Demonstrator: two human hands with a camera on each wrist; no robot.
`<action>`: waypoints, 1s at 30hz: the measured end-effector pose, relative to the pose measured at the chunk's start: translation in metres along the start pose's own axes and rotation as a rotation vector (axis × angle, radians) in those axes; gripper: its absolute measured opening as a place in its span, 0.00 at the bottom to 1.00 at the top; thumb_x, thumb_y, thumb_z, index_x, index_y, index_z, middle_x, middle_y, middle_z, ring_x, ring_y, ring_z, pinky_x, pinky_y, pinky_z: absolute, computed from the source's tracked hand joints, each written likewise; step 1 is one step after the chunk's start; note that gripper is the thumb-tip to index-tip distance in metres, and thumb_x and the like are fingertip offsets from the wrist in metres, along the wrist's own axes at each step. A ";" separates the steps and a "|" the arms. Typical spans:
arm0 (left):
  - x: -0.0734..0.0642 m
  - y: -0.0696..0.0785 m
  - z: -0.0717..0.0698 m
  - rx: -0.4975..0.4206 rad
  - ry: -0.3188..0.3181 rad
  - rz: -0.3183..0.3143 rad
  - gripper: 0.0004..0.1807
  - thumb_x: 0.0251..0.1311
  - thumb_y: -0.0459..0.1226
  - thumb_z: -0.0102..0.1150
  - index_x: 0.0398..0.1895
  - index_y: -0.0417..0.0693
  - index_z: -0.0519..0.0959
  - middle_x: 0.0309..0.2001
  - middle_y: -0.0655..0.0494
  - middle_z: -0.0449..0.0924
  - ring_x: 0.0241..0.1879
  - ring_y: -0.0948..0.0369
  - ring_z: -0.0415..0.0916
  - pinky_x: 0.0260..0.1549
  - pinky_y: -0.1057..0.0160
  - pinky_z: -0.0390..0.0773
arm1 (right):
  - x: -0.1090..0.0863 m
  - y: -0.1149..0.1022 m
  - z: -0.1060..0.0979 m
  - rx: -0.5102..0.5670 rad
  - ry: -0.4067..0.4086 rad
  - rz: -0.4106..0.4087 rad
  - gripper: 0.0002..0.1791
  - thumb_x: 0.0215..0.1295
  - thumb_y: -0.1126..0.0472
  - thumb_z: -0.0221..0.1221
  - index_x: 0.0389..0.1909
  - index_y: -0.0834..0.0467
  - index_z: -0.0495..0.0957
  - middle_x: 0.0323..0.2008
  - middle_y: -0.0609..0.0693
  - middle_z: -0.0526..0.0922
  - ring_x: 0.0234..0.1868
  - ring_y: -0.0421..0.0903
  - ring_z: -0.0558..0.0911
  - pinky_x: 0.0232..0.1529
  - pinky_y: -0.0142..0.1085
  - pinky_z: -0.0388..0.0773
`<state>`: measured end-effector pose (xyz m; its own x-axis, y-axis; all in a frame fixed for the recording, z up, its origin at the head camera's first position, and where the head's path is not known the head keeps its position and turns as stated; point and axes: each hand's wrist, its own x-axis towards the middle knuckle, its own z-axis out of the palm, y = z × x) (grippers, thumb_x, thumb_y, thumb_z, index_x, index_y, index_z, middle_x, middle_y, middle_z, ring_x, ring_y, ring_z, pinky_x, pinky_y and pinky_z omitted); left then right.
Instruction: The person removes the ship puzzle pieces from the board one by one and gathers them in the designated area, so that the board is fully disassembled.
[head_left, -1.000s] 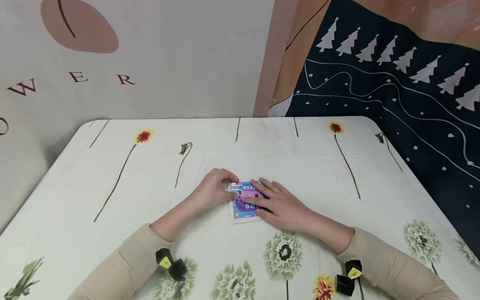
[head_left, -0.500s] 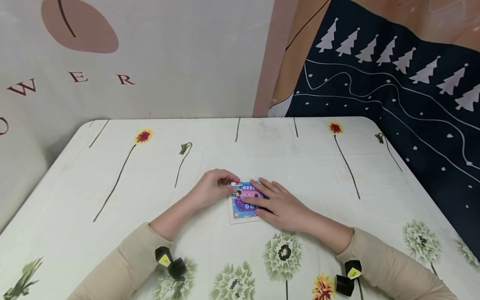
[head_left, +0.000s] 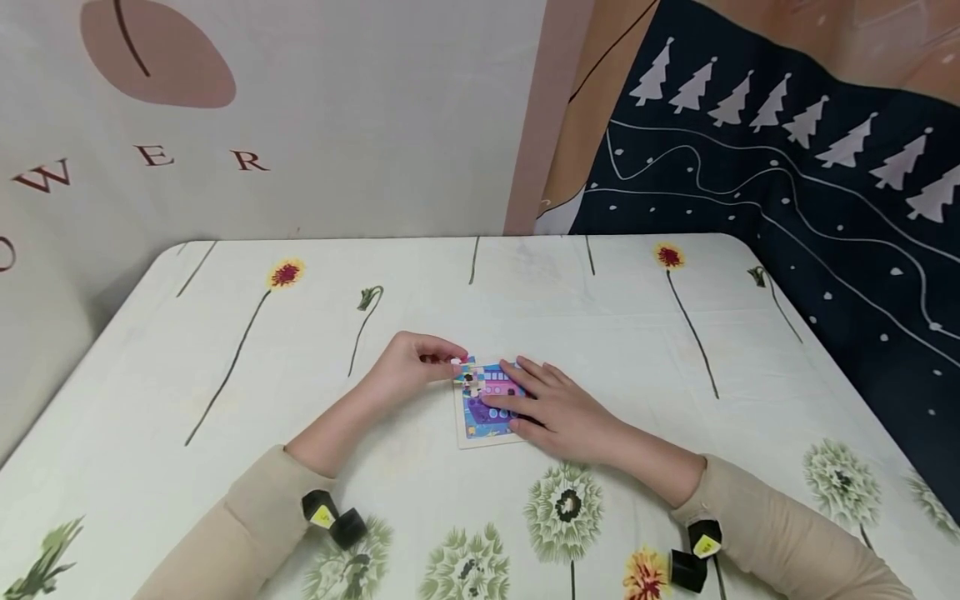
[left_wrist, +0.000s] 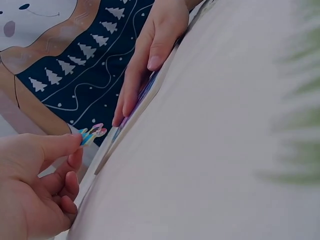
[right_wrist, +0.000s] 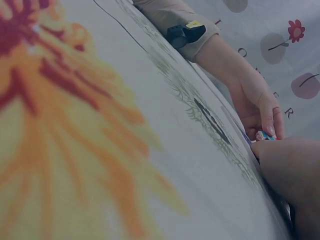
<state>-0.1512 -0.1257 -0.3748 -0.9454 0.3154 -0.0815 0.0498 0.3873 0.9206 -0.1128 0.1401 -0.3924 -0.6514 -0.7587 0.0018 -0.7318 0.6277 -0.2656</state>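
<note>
A small jigsaw puzzle with a blue, pink and purple picture lies in a pale frame in the middle of the table. My left hand pinches a colourful puzzle piece between thumb and forefinger, lifted over the puzzle's upper left corner. In the left wrist view the other fingers of that hand are curled below the piece. My right hand rests with spread, straight fingers across the right part of the puzzle and hides that side. The gap at the upper left corner shows a patch of different colours.
A white tablecloth printed with flowers covers the table. Behind it stands a pale wall covering, with a dark cloth with white trees at the right. Black wrist cameras sit at both sleeves.
My left hand has drawn a piece up from the puzzle's upper left corner and moved slightly left and away. The right hand has stayed in place on the puzzle.
</note>
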 end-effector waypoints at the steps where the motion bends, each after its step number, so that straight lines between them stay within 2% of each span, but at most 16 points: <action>1: -0.001 0.000 -0.001 -0.006 -0.002 -0.005 0.10 0.56 0.34 0.67 0.42 0.45 0.86 0.34 0.53 0.81 0.34 0.56 0.72 0.31 0.64 0.72 | 0.000 0.000 0.000 -0.003 -0.001 -0.002 0.25 0.76 0.42 0.36 0.71 0.35 0.59 0.75 0.49 0.43 0.74 0.50 0.40 0.69 0.48 0.38; 9: -0.006 0.000 -0.016 0.025 0.021 -0.067 0.12 0.56 0.36 0.67 0.44 0.45 0.86 0.37 0.53 0.81 0.36 0.55 0.71 0.32 0.63 0.72 | 0.000 0.002 0.001 -0.001 -0.004 -0.016 0.26 0.76 0.41 0.36 0.71 0.36 0.59 0.75 0.50 0.42 0.74 0.51 0.39 0.69 0.50 0.38; 20: -0.023 -0.013 -0.058 0.087 0.059 -0.093 0.13 0.57 0.38 0.67 0.46 0.45 0.85 0.41 0.53 0.83 0.39 0.55 0.73 0.32 0.64 0.75 | -0.001 0.002 0.002 -0.009 0.019 -0.036 0.26 0.76 0.42 0.37 0.71 0.38 0.60 0.75 0.51 0.44 0.74 0.53 0.42 0.68 0.52 0.40; 30: -0.040 -0.022 -0.092 0.097 0.063 -0.104 0.17 0.57 0.40 0.67 0.49 0.42 0.83 0.43 0.52 0.84 0.39 0.64 0.77 0.31 0.65 0.75 | 0.000 0.001 0.001 -0.023 0.002 -0.025 0.26 0.76 0.42 0.36 0.72 0.37 0.58 0.75 0.51 0.42 0.74 0.52 0.40 0.69 0.50 0.39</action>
<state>-0.1438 -0.2262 -0.3565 -0.9654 0.2152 -0.1474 -0.0214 0.4981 0.8669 -0.1138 0.1405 -0.3941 -0.6331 -0.7740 0.0096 -0.7523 0.6124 -0.2428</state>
